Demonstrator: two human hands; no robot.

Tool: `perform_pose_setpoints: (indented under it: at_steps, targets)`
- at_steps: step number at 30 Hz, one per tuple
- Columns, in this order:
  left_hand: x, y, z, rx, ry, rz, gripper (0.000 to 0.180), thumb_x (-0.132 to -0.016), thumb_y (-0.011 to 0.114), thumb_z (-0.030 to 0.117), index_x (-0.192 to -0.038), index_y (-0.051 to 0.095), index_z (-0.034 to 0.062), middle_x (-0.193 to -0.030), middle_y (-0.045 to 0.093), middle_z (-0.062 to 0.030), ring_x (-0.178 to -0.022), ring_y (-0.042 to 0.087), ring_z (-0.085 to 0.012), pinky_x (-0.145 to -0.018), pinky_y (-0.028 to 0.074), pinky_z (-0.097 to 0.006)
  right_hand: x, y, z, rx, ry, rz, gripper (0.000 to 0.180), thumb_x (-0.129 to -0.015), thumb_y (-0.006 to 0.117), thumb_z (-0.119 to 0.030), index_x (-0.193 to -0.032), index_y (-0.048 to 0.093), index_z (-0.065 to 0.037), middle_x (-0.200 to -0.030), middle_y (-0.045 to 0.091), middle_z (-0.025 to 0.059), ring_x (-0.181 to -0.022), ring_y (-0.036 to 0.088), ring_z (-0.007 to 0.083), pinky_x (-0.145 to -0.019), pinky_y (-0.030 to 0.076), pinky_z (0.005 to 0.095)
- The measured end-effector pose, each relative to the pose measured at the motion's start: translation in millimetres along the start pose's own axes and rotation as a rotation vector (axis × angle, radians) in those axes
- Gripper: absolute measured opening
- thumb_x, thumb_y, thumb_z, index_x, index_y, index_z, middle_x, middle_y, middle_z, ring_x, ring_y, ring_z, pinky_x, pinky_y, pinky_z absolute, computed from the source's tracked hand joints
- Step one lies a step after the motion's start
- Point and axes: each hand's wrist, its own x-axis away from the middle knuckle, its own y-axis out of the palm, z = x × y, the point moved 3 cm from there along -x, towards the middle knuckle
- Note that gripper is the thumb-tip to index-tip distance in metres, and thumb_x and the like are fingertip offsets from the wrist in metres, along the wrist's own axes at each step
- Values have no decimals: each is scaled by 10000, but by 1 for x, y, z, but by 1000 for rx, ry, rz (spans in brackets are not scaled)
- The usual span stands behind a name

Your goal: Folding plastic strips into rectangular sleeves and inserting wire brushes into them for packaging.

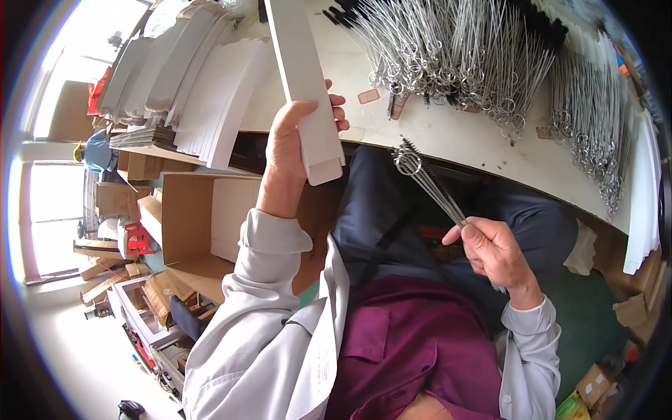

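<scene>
Above the person's lap, at the near edge of a white table [448,133], the left hand [290,150] gripped a long, flat white cardboard sleeve [304,77], fingers wrapped around its lower part, the sleeve slanting up across the table. The right hand [493,252] was closed around a small bundle of thin wire brushes [430,185], their ringed ends and black bristle tips pointing up toward the sleeve, well apart from it. On the table lay large heaps of similar wire brushes [455,49], and to the left, stacks of flat white sleeves [203,84]. Brown cardboard boxes [185,217] stood on the floor at left.
</scene>
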Motion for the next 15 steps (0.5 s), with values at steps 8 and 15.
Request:
perform_pose_setpoints:
  at_steps: [8, 15]
  targets:
    - [-11, 44, -21, 64, 86, 2, 508, -951, 636, 127, -1400, 467, -41, -1100, 626, -217, -903, 626, -249, -852, 547, -410, -2, 11, 2, 20, -14, -68, 405, -1107, 524, -364, -1023, 717, -19, -613, 390, -73, -519, 334, 24, -466, 289, 228]
    - [-4, 64, -25, 149, 135, 20, 491, -977, 635, 171, -1382, 475, -56, -1083, 615, -221, -899, 630, -251, -836, 553, -416, -7, 11, 8, 24, 43, -82, 402, -1116, 505, -337, -1021, 713, -7, -604, 367, -81, -509, 314, 25, -459, 281, 233]
